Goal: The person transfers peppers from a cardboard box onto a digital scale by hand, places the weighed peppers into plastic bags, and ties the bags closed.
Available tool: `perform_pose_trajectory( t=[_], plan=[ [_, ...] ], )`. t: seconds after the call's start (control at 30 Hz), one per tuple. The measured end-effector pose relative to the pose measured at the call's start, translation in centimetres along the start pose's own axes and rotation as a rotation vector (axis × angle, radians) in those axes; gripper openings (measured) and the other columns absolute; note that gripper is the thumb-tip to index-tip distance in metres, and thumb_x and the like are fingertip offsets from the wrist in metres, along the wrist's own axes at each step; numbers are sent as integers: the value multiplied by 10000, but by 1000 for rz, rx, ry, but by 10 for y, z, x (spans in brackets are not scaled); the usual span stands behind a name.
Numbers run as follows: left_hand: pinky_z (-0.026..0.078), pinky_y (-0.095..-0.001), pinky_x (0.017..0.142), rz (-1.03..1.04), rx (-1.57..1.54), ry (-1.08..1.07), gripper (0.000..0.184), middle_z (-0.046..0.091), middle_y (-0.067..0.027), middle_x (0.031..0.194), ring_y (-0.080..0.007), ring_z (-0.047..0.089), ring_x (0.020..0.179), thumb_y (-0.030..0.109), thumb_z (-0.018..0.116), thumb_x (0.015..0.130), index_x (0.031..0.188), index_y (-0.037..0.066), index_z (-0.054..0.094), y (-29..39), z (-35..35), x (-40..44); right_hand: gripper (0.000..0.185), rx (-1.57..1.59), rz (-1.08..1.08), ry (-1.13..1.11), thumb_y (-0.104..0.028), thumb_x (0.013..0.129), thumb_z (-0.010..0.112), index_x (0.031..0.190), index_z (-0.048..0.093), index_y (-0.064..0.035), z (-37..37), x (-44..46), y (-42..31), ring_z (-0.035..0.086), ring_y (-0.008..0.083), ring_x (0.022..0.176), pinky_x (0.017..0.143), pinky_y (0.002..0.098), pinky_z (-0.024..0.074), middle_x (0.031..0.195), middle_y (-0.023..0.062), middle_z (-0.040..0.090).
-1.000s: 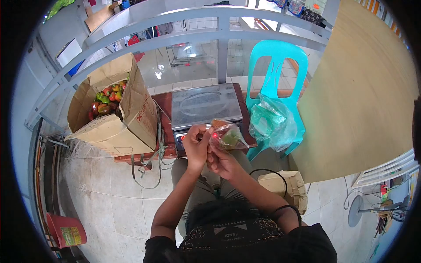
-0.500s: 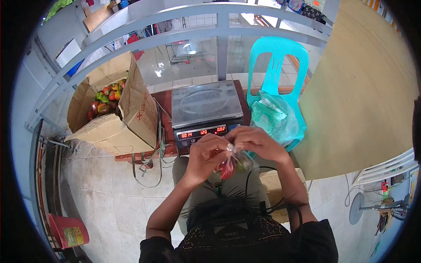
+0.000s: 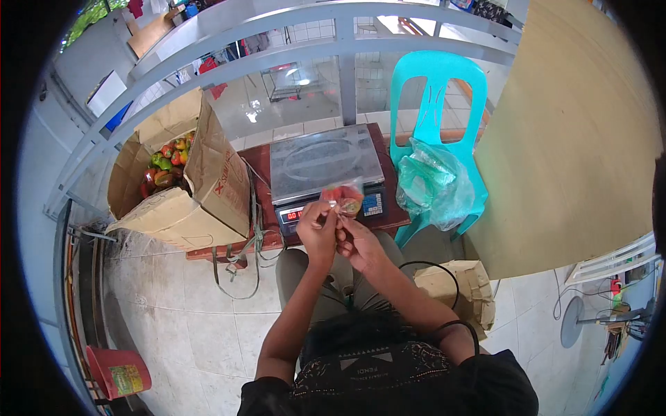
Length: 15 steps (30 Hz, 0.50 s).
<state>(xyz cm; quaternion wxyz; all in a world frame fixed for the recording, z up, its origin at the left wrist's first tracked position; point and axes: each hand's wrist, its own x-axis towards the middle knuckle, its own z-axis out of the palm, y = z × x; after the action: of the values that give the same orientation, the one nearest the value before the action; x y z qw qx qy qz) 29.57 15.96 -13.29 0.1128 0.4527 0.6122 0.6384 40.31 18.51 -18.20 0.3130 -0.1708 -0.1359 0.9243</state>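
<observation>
A small clear plastic bag (image 3: 352, 197) with red and greenish peppers inside is held over the front edge of the digital scale (image 3: 326, 163). My left hand (image 3: 318, 234) pinches the gathered neck of the bag. Close against it, my right hand (image 3: 362, 248) has its fingers closed on the same neck from the right. The bag covers part of the scale's red display, and the metal plate behind it carries nothing.
The scale stands on a dark red bench (image 3: 388, 208). At left, a cardboard box (image 3: 215, 187) holds several peppers (image 3: 166, 163). A turquoise chair (image 3: 479, 159) with plastic bags (image 3: 433, 184) stands at right, beside a wooden panel (image 3: 569, 152). A red bin (image 3: 118, 371) is at lower left.
The bag has gone from hanging below my hands to sticking up beyond them, over the scale's front. My right hand has come down and in towards my left.
</observation>
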Motion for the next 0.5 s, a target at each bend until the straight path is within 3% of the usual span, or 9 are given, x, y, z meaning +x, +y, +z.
perform_pose_trajectory(
  t=[0.07,0.1,0.2,0.3,0.4,0.5],
  plan=[
    [439,-267,585,10,23,-30,61,582,-60,752,-123,564,668,-5,693,814,839,-13,638,-11,-3,-8,157,-783,-371,186,-247,946,606,900,611,-96,7,-3,1,532,145,646,557,307,409,737,5,560],
    [433,-246,602,-39,-37,-35,41,597,-30,775,-75,554,687,-27,685,820,841,-17,652,-9,-3,-11,162,-1179,-555,276,-234,935,612,880,611,-81,14,-6,0,533,164,667,583,321,406,750,16,557],
    [446,-232,626,181,190,-145,36,607,-16,784,-63,564,706,-6,690,845,871,-5,664,-13,-13,-7,136,-1818,-1224,243,-165,902,593,927,637,-39,39,-22,-16,542,248,768,689,369,412,839,66,572],
    [453,-216,663,-29,-71,-279,38,624,2,806,-53,571,737,33,682,881,913,17,668,-27,-17,-14,109,-1968,-1208,162,-131,847,597,892,614,-33,59,-37,-34,523,288,930,821,402,379,934,89,566],
    [451,-201,685,-245,-425,-310,51,643,10,840,-49,574,755,52,665,904,949,27,662,-24,-11,-25,122,-1783,-1039,168,-138,857,592,858,620,-19,53,-35,-43,549,306,889,812,416,396,893,115,587],
    [458,-205,672,-298,-438,-290,68,650,2,842,-49,589,758,73,678,894,930,18,664,-10,-7,-31,162,-1467,-803,180,-148,872,607,815,617,4,27,-20,-44,525,292,739,708,397,414,774,99,566]
  ],
)
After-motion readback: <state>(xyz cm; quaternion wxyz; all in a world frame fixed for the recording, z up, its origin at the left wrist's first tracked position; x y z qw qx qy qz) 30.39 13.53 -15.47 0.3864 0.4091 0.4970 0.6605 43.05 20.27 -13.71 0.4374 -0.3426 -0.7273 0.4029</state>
